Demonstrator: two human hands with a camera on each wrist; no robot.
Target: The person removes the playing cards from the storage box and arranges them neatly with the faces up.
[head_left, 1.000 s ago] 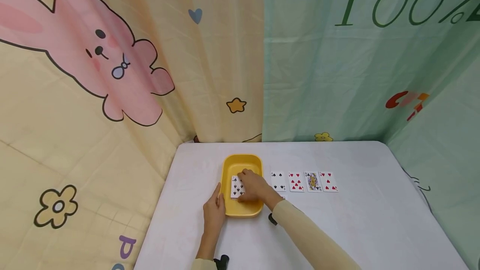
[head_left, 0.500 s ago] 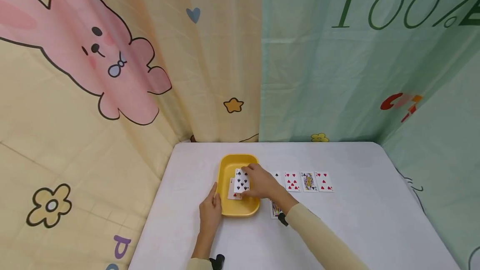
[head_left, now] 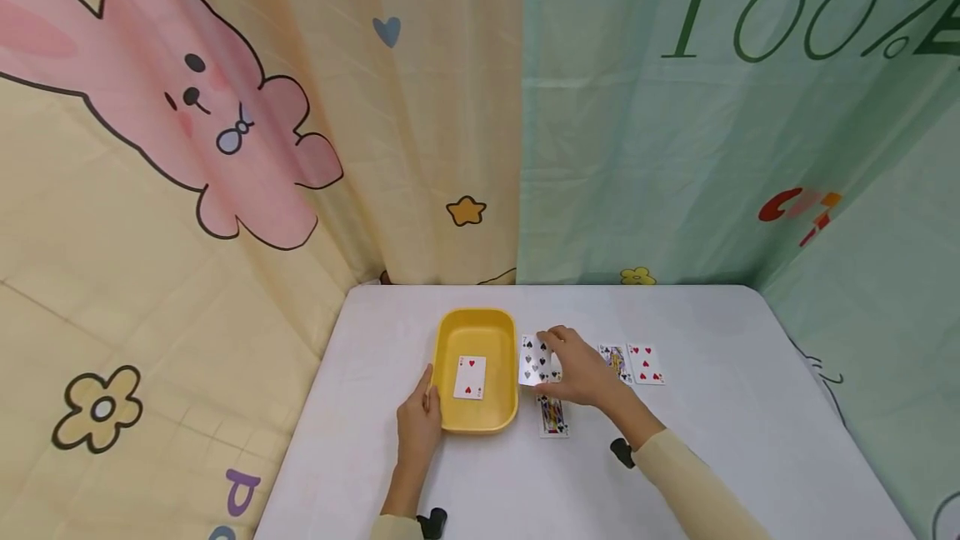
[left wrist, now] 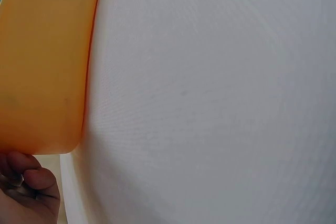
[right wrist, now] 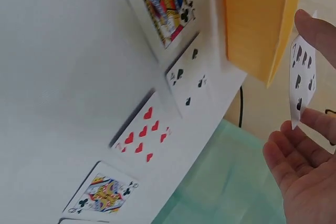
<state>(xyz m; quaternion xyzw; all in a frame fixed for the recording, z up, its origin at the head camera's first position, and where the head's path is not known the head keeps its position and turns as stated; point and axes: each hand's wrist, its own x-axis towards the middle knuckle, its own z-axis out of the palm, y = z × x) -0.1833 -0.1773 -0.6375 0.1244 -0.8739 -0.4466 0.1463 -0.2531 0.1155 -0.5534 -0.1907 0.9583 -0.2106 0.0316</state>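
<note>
My right hand (head_left: 581, 369) pinches a spade playing card (head_left: 532, 363) by its edges, just right of the yellow tray (head_left: 476, 333). In the right wrist view, thumb and fingertips hold that card (right wrist: 301, 80) upright, apart from the table. My left hand (head_left: 420, 427) grips the tray's left side; the left wrist view shows its curled fingers at the tray's end (left wrist: 42, 72). Inside the tray lies a heart card (head_left: 469, 378), face up. A clubs face card (head_left: 553, 419) lies on the table below the held card.
Along the white table (head_left: 712, 440), a row of face-up cards includes a queen of clubs (right wrist: 105, 192), a heart card (right wrist: 143, 132) and a spade card (right wrist: 188, 74). The five of hearts (head_left: 646, 364) is at the right end. Printed curtains (head_left: 637, 148) stand behind the table.
My right hand has lifted the spade card from the tray and carried it right, past the rim, uncovering the heart card beneath. My left hand stays at the tray.
</note>
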